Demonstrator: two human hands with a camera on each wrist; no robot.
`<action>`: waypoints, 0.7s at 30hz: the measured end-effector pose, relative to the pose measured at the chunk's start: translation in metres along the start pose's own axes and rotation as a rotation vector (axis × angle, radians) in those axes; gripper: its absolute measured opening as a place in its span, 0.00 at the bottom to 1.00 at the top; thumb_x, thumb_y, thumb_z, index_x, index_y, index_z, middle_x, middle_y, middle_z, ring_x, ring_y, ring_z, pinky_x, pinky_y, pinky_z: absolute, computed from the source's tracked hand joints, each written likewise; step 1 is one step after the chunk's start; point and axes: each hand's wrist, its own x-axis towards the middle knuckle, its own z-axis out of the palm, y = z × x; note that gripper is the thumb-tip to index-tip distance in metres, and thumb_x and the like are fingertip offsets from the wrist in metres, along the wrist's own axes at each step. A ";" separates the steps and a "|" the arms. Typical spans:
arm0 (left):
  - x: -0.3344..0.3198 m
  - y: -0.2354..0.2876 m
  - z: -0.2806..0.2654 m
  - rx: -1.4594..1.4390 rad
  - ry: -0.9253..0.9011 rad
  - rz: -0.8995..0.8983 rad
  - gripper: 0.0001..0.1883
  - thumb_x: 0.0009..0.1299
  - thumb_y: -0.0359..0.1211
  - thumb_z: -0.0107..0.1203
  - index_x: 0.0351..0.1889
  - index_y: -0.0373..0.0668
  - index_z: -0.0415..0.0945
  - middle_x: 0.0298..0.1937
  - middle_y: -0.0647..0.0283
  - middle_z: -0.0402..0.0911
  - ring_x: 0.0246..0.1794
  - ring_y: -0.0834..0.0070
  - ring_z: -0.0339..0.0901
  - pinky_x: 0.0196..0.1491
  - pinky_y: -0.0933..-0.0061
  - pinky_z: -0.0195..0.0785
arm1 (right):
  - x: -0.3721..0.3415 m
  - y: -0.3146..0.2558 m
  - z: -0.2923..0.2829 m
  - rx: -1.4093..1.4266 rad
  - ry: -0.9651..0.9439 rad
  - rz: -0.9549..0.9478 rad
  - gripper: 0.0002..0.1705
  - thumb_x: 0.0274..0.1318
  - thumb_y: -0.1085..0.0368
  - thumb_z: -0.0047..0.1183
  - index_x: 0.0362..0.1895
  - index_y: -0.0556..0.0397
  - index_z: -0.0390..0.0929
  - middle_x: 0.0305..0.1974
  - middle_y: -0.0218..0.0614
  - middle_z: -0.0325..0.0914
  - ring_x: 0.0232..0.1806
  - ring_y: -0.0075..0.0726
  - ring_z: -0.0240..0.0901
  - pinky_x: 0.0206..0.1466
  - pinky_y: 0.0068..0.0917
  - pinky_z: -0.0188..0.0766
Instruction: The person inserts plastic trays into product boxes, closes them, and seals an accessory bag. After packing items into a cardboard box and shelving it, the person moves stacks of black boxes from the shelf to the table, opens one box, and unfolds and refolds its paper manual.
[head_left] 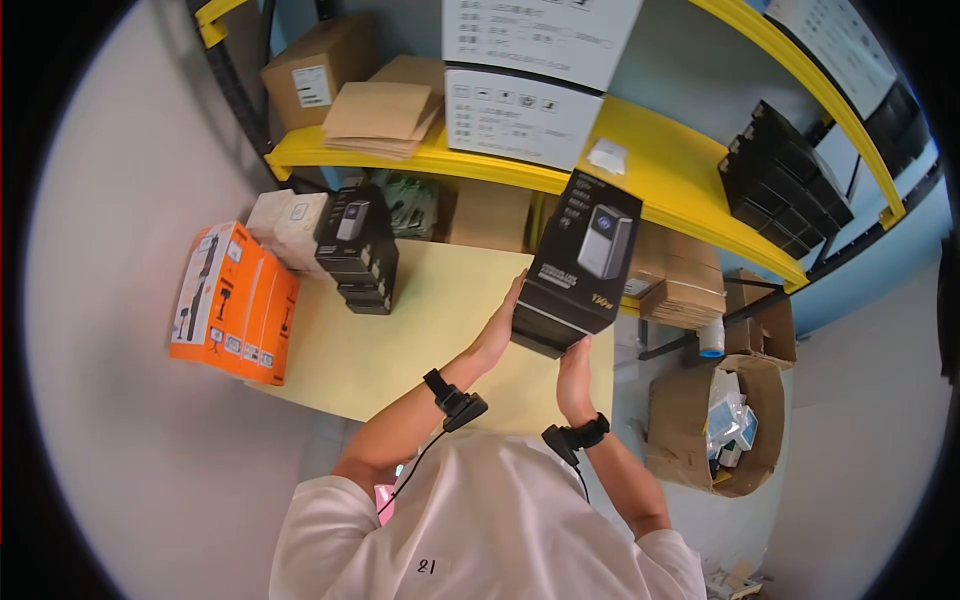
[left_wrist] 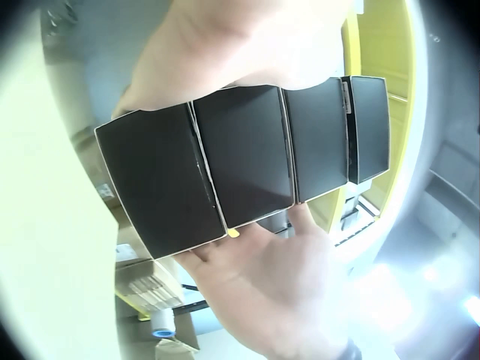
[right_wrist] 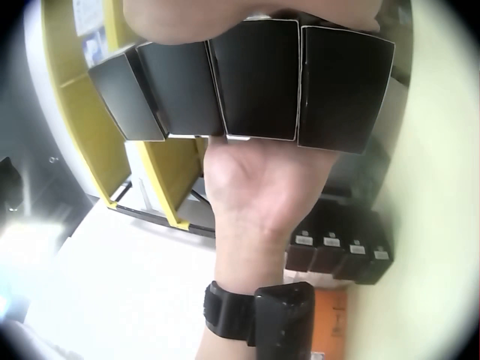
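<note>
Both hands hold a stack of several black boxes (head_left: 575, 265) up off the table, tilted. The top one carries a picture of a silver device and "150W" print. My left hand (head_left: 494, 328) grips the stack's left side. On its near right side, my right hand (head_left: 574, 372) supports it low down, fingers partly hidden. In the left wrist view the plain ends of the boxes (left_wrist: 244, 157) line up in a row between the left hand (left_wrist: 232, 45) and the right hand (left_wrist: 262, 285). Another black box stack (head_left: 357, 245) stands on the pale yellow table (head_left: 430, 290).
An orange box (head_left: 235, 300) stands at the table's left, with white packages (head_left: 290, 225) behind it. A yellow shelf (head_left: 660, 155) crosses the back, bearing large white cartons (head_left: 525, 115), cardboard and a stack of dark boxes (head_left: 785, 185). An open carton (head_left: 680, 425) sits right.
</note>
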 end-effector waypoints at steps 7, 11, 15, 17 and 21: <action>-0.014 -0.072 -0.123 -0.011 0.191 0.056 0.34 0.81 0.54 0.27 0.74 0.38 0.53 0.73 0.62 0.59 0.73 0.72 0.54 0.74 0.72 0.40 | 0.018 0.132 0.038 -0.012 -0.137 0.128 0.33 0.75 0.44 0.24 0.71 0.53 0.55 0.68 0.29 0.60 0.69 0.28 0.54 0.73 0.28 0.47; -0.013 -0.083 -0.171 0.004 0.239 0.069 0.34 0.81 0.55 0.21 0.75 0.41 0.50 0.75 0.63 0.56 0.74 0.72 0.51 0.75 0.70 0.40 | 0.041 0.171 0.070 -0.029 -0.259 0.162 0.36 0.75 0.43 0.23 0.74 0.54 0.49 0.73 0.32 0.53 0.73 0.31 0.49 0.75 0.30 0.43; -0.010 -0.082 -0.197 -0.110 0.337 0.086 0.35 0.80 0.56 0.26 0.70 0.36 0.60 0.69 0.62 0.65 0.69 0.73 0.60 0.72 0.72 0.46 | 0.059 0.190 0.099 0.006 -0.287 0.168 0.37 0.74 0.42 0.24 0.74 0.55 0.50 0.73 0.32 0.53 0.73 0.31 0.48 0.75 0.30 0.42; -0.006 -0.093 -0.214 -0.138 0.351 0.063 0.36 0.80 0.57 0.26 0.70 0.36 0.60 0.69 0.62 0.65 0.69 0.73 0.60 0.72 0.72 0.46 | 0.059 0.189 0.116 -0.088 -0.286 0.208 0.38 0.74 0.41 0.25 0.73 0.56 0.52 0.72 0.33 0.56 0.73 0.32 0.50 0.75 0.29 0.43; 0.003 -0.101 -0.238 -0.159 0.371 0.078 0.36 0.80 0.57 0.26 0.72 0.36 0.58 0.71 0.62 0.64 0.70 0.73 0.59 0.72 0.74 0.44 | 0.074 0.218 0.125 0.002 -0.263 0.226 0.38 0.73 0.40 0.27 0.72 0.56 0.54 0.71 0.32 0.58 0.72 0.32 0.52 0.75 0.30 0.44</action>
